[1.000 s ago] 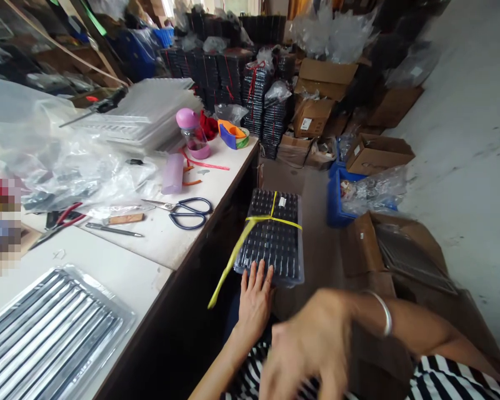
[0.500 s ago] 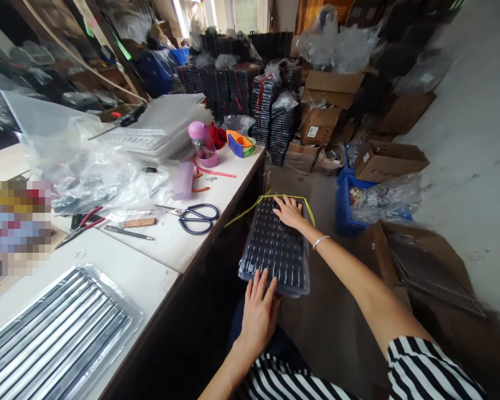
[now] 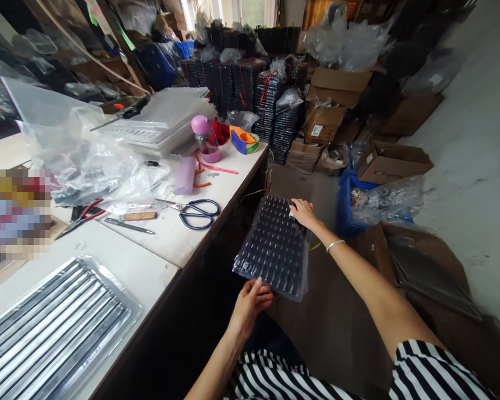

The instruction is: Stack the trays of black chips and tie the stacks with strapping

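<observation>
A black plastic blister tray [image 3: 270,244] with rows of small pockets sits beside the table, below its top, with clear plastic edges showing under it. My left hand [image 3: 248,305] pinches its near edge, thumb on top and fingers underneath. At the far right side, my right hand [image 3: 305,214] is closed round the tray's edge; its fingertips are partly hidden. A bit of yellow strap [image 3: 315,246] shows past the tray's right side. What lies beneath the tray is mostly hidden.
On the white table [image 3: 166,244] lie scissors [image 3: 198,214], a pen [image 3: 129,225], pliers [image 3: 85,214], a pink-capped bottle [image 3: 206,139] and a large ribbed tray [image 3: 62,322]. Blue crates [image 3: 345,208] and cardboard boxes [image 3: 394,161] stand on the right. Tied black stacks [image 3: 270,105] stand behind.
My left hand has gone from lying flat on the tray to gripping its near edge. My right hand has moved to its right edge. The tray has turned slightly, and less yellow strap shows.
</observation>
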A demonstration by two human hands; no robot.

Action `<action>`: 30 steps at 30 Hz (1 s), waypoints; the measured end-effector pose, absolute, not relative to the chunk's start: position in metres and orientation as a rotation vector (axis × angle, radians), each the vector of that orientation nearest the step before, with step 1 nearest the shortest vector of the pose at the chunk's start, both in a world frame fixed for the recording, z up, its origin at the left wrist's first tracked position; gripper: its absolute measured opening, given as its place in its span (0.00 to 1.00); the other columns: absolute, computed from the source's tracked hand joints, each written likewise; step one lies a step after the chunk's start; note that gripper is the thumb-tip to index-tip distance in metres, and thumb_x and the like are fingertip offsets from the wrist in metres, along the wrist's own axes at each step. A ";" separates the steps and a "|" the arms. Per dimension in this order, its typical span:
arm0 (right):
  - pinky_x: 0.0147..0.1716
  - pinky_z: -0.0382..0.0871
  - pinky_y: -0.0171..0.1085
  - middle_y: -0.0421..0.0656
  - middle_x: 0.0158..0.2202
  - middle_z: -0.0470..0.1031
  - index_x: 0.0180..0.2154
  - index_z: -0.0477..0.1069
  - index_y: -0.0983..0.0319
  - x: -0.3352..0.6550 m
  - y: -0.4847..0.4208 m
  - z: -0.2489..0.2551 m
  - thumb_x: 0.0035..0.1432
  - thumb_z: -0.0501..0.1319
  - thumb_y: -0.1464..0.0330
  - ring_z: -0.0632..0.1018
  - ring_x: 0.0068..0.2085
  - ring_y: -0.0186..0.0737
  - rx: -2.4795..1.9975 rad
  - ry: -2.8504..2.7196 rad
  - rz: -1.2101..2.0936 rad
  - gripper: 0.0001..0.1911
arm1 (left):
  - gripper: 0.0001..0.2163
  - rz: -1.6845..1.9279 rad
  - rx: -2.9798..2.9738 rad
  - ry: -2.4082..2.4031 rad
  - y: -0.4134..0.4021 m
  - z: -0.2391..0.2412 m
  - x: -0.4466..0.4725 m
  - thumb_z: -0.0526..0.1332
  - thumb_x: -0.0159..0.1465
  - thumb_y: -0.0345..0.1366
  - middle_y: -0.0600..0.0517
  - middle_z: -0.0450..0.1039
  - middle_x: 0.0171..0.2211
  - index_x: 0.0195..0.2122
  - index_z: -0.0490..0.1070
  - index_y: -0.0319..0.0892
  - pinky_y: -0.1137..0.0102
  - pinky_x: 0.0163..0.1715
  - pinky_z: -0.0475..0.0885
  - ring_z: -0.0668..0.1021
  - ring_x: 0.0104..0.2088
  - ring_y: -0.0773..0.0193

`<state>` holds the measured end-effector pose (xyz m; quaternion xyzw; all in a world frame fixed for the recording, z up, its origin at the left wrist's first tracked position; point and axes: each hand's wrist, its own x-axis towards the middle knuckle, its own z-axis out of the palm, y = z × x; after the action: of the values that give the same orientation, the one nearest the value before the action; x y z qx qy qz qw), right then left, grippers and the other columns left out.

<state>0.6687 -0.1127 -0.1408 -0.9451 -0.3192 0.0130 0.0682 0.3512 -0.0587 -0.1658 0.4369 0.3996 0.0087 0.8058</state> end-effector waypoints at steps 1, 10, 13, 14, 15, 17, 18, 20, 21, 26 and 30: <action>0.51 0.58 0.46 0.56 0.53 0.70 0.53 0.65 0.66 0.661 -0.123 -0.140 0.65 0.48 0.66 0.69 0.53 0.50 -2.871 -0.941 0.038 0.19 | 0.21 0.043 0.947 0.878 -0.054 -0.166 0.351 0.62 0.55 0.53 0.45 0.74 0.35 0.40 0.64 0.40 0.63 0.35 0.75 0.79 0.31 0.61; 0.44 0.66 0.37 0.51 0.43 0.76 0.51 0.67 0.66 0.614 -0.200 -0.139 0.64 0.51 0.64 0.76 0.43 0.42 -2.856 -0.764 0.189 0.18 | 0.23 0.319 1.410 0.993 0.010 -0.181 0.354 0.57 0.60 0.50 0.41 0.68 0.55 0.52 0.66 0.41 0.58 0.58 0.58 0.67 0.57 0.52; 0.48 0.64 0.37 0.51 0.47 0.74 0.52 0.67 0.67 0.609 -0.200 -0.142 0.64 0.50 0.67 0.75 0.47 0.42 -2.801 -0.745 0.177 0.19 | 0.24 0.338 1.543 0.980 0.013 -0.182 0.357 0.52 0.63 0.49 0.41 0.64 0.58 0.54 0.64 0.39 0.59 0.60 0.52 0.63 0.60 0.52; 0.49 0.64 0.38 0.53 0.49 0.73 0.52 0.67 0.68 0.606 -0.199 -0.142 0.63 0.50 0.67 0.74 0.48 0.44 -2.788 -0.737 0.170 0.19 | 0.24 0.339 1.573 0.977 0.012 -0.182 0.357 0.51 0.64 0.50 0.41 0.63 0.59 0.55 0.64 0.39 0.59 0.60 0.52 0.63 0.60 0.53; 0.50 0.63 0.40 0.54 0.49 0.73 0.53 0.67 0.69 0.604 -0.197 -0.141 0.63 0.50 0.67 0.74 0.49 0.46 -2.775 -0.731 0.165 0.20 | 0.25 0.337 1.596 0.977 0.011 -0.182 0.357 0.50 0.64 0.50 0.41 0.63 0.59 0.56 0.63 0.39 0.59 0.60 0.52 0.63 0.60 0.52; 0.51 0.63 0.43 0.56 0.50 0.72 0.54 0.66 0.70 0.600 -0.195 -0.138 0.62 0.50 0.67 0.73 0.50 0.49 -2.743 -0.721 0.163 0.21 | 0.25 0.324 1.624 0.989 0.009 -0.181 0.355 0.50 0.64 0.51 0.40 0.65 0.57 0.56 0.63 0.40 0.58 0.59 0.54 0.65 0.59 0.51; 0.51 0.63 0.45 0.57 0.50 0.72 0.54 0.66 0.70 0.599 -0.194 -0.136 0.62 0.51 0.66 0.73 0.50 0.50 -2.724 -0.715 0.164 0.22 | 0.26 0.315 1.631 0.999 0.008 -0.180 0.354 0.50 0.64 0.51 0.40 0.67 0.56 0.56 0.63 0.40 0.57 0.58 0.56 0.66 0.58 0.50; 0.51 0.62 0.46 0.57 0.50 0.73 0.54 0.66 0.70 0.599 -0.195 -0.129 0.61 0.51 0.66 0.74 0.50 0.51 -2.670 -0.702 0.168 0.22 | 0.25 0.301 1.638 1.013 0.009 -0.180 0.353 0.50 0.64 0.52 0.40 0.69 0.53 0.54 0.65 0.39 0.56 0.56 0.58 0.69 0.55 0.48; 0.52 0.62 0.47 0.57 0.49 0.73 0.53 0.67 0.69 0.601 -0.197 -0.124 0.61 0.51 0.67 0.74 0.49 0.51 -2.636 -0.694 0.173 0.22 | 0.24 0.299 1.638 1.018 0.010 -0.180 0.352 0.50 0.64 0.51 0.40 0.70 0.52 0.53 0.67 0.39 0.56 0.55 0.59 0.70 0.54 0.48; 0.44 0.69 0.44 0.53 0.47 0.75 0.56 0.62 0.67 0.618 -0.213 -0.094 0.64 0.41 0.69 0.78 0.44 0.43 -2.390 -0.703 0.276 0.24 | 0.24 0.326 1.605 1.037 0.010 -0.186 0.353 0.48 0.64 0.51 0.42 0.75 0.45 0.45 0.71 0.37 0.57 0.51 0.64 0.74 0.48 0.50; 0.46 0.69 0.43 0.51 0.50 0.74 0.57 0.62 0.65 0.610 -0.204 -0.091 0.65 0.40 0.69 0.76 0.48 0.44 -2.199 -0.817 0.414 0.24 | 0.27 0.361 1.564 1.040 0.007 -0.195 0.352 0.47 0.62 0.55 0.41 0.75 0.41 0.40 0.72 0.35 0.59 0.47 0.67 0.75 0.45 0.50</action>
<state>0.6095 -0.2045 -0.0905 -0.8573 -0.3185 0.1613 0.3709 0.3523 0.0070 -0.1952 0.6681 0.4444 0.1541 0.5765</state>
